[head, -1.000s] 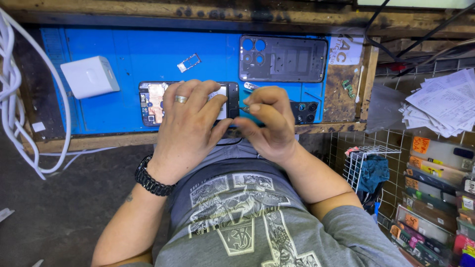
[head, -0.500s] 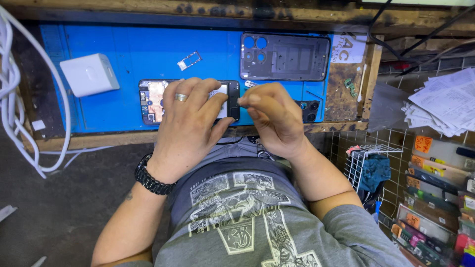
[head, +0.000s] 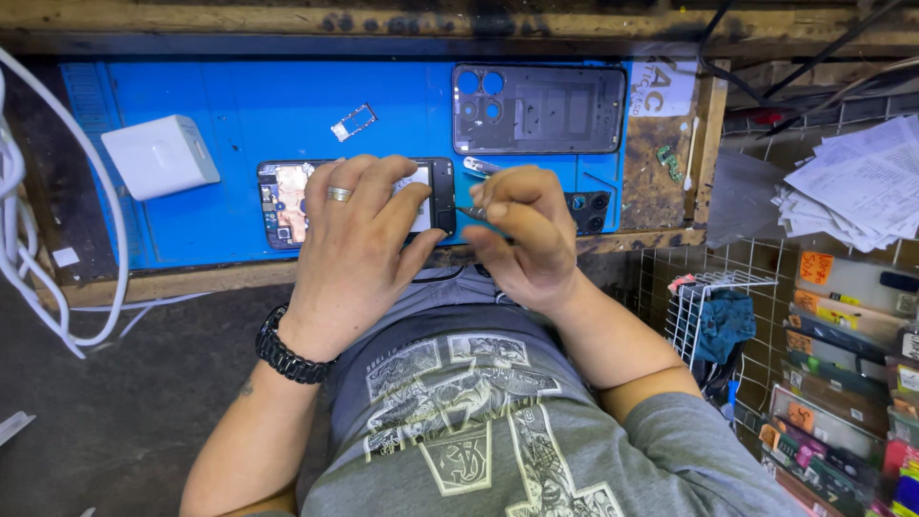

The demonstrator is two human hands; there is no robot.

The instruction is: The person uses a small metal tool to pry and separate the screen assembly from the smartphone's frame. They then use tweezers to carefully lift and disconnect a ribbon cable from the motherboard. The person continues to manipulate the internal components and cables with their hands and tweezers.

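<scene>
Head view, looking down: opened phone lies flat on blue work mat, near mat's front edge, long side running left-right. Back is off, so insides show: circuit board w/ small metal parts at its left end, a pale patch and a dark strip at its right end. Middle is hidden under left hand.

Left hand lies flat over phone, fingers spread a bit and pressing it down; ring on one finger, black watch on wrist. Right hand sits just beside phone's right end, fingers pressed together pinching a thin metal tool, prob. tweezers; tip points at phone's right edge. Can't tell if tip touches.

Around it: grey back cover w/ camera holes lies further back on mat, apart from phone. Small SIM tray lies left of the cover. White charger block sits at mat's left edge, white cables beyond. Black camera part is just right of right hand. Mat rests on worn wooden table. Paper stack off to the right.
</scene>
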